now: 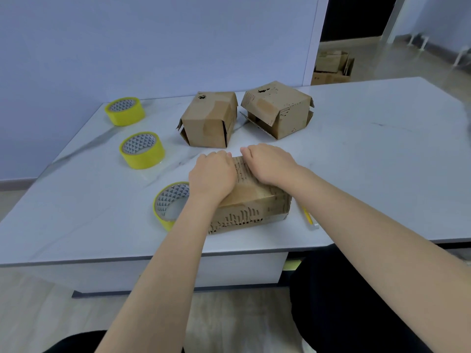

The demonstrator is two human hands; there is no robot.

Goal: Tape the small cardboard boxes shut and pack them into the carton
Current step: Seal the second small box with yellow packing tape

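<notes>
A worn small cardboard box point(251, 207) lies near the table's front edge. My left hand point(212, 174) and my right hand point(270, 164) both rest on its top, side by side, with fingers curled over the far edge. Two more small boxes stand farther back: one point(207, 121) in the middle, another point(277, 109) to its right with flaps loose. Three yellow tape rolls lie on the left: one point(168, 205) beside my left wrist, one point(142, 149) farther back, one point(125, 111) by the wall.
A yellow utility knife point(309, 219) lies right of the near box. The white marble table point(369, 154) stretches right. Cardboard cartons point(331, 67) sit on the floor beyond the doorway. A wall closes the back left.
</notes>
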